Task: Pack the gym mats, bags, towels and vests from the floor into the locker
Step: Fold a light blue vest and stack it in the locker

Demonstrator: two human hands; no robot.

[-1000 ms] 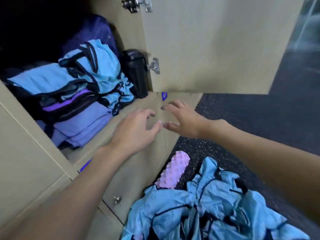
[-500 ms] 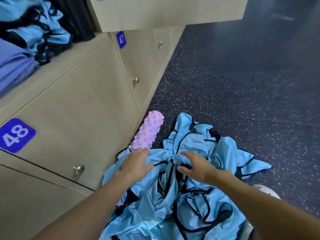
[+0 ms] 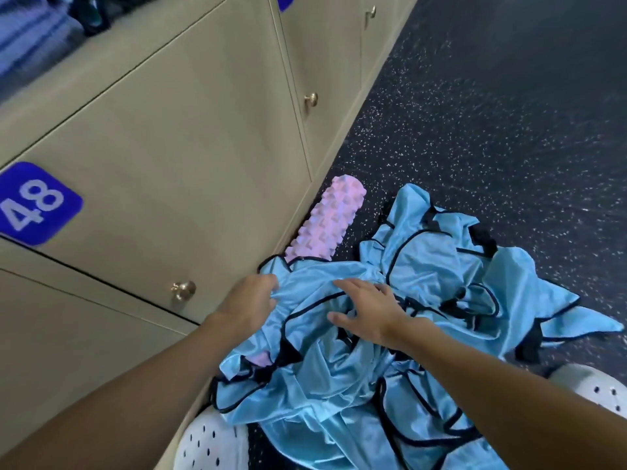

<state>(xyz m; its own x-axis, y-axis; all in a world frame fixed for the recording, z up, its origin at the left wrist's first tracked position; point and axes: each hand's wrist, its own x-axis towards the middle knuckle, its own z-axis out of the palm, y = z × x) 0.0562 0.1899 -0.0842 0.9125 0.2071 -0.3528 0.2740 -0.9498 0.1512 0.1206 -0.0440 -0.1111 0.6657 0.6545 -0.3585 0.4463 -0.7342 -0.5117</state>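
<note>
Two hands work at a heap of light-blue vests point(image 3: 441, 276) with black trim, seen from the head camera. The heap lies crumpled on the dark speckled floor point(image 3: 492, 113), just beside the foot of the beige lockers point(image 3: 169, 147). The left hand point(image 3: 249, 305) is at the heap's locker-side edge, its grip curled and pinching a fold of the top vest. The right hand point(image 3: 368, 312) lies on the cloth beside it, fingers spread and fairly flat, holding nothing. A pink knobbed foam roller point(image 3: 325, 222) lies along the locker base; its near end is buried under the vests, between the heap and the doors. The nearest door carries a blue plate reading 48 point(image 3: 32, 203) and a round brass knob point(image 3: 183, 290). At top left, folded purple cloth point(image 3: 30, 39) sits blurred in an open compartment. White perforated shoes point(image 3: 210, 442) flank the heap's near side.
</note>
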